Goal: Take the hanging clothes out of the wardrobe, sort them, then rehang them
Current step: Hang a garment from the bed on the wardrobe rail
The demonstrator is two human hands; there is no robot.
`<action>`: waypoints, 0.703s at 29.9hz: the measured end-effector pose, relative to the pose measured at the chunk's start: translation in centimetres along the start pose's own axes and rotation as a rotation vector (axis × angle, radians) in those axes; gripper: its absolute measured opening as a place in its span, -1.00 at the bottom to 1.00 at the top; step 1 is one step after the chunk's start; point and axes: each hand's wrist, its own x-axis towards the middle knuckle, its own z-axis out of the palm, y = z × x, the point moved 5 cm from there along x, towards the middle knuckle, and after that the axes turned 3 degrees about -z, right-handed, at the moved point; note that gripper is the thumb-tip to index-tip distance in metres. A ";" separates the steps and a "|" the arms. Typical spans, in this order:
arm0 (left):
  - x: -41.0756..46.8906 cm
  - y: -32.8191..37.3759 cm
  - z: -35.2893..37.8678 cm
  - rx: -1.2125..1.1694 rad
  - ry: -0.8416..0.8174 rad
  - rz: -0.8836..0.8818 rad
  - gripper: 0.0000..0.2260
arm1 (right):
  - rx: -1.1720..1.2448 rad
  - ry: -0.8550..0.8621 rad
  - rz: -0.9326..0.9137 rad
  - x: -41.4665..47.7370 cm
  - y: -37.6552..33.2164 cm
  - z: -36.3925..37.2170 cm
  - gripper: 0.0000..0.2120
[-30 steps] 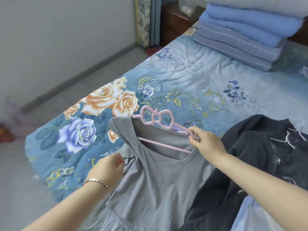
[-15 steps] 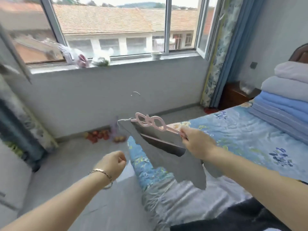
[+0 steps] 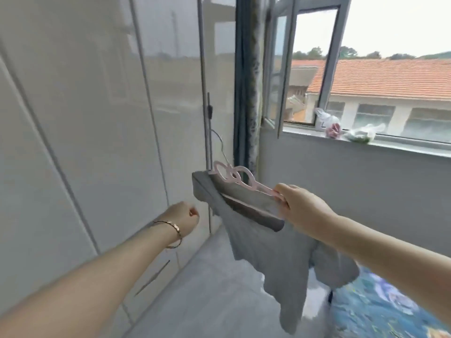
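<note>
Nearest, at the lower right, a corner of the floral bedspread (image 3: pixel 380 311) shows; no other clothes are in view, so how many remain to sort cannot be told. The right hand (image 3: pixel 301 211) has its grip clamped on one end of the pink hanger (image 3: pixel 240 179), which carries the grey T-shirt (image 3: pixel 273 250) hanging free above the grey floor (image 3: pixel 207 296), near the centre. The left hand (image 3: pixel 185 219) is curled into a loose fist holding nothing, just left of the shirt. This garment looks sorted and on its way to be rehung. To the left stand the glossy wardrobe doors (image 3: pixel 97 118), apparently closed, so one must open first. Farther right are the curtain (image 3: pixel 245 93) and the open window (image 3: pixel 366 76), with bags (image 3: pixel 358 134) on its sill.
</note>
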 end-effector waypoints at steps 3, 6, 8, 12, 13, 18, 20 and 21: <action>-5.1 -6.8 -5.1 -0.003 0.113 -0.170 -0.81 | 0.133 -0.093 -0.190 0.5 -8.0 1.2 -0.88; -11.3 -14.3 -9.8 -0.030 0.205 -0.342 -0.83 | 0.160 -0.191 -0.336 0.9 -16.7 2.6 -0.88; -15.7 -19.0 -12.9 -0.043 0.265 -0.447 -0.83 | 0.187 -0.233 -0.411 1.1 -22.6 3.6 -0.90; -24.3 -26.9 -18.7 -0.042 0.395 -0.631 -0.82 | 0.229 -0.294 -0.544 0.8 -34.5 5.3 -0.89; -26.2 -28.6 -20.0 -0.029 0.415 -0.668 -0.82 | 0.236 -0.310 -0.572 0.7 -37.4 5.7 -0.89; -34.4 -36.7 -26.8 0.000 0.493 -0.823 -0.81 | 0.259 -0.362 -0.689 -0.3 -51.7 7.3 -0.92; -36.7 -39.4 -29.8 0.016 0.500 -0.865 -0.82 | 0.282 -0.374 -0.711 -0.4 -57.0 7.6 -0.87; -37.7 -40.7 -31.3 0.024 0.510 -0.882 -0.82 | 0.296 -0.367 -0.719 -0.4 -59.5 7.6 -0.82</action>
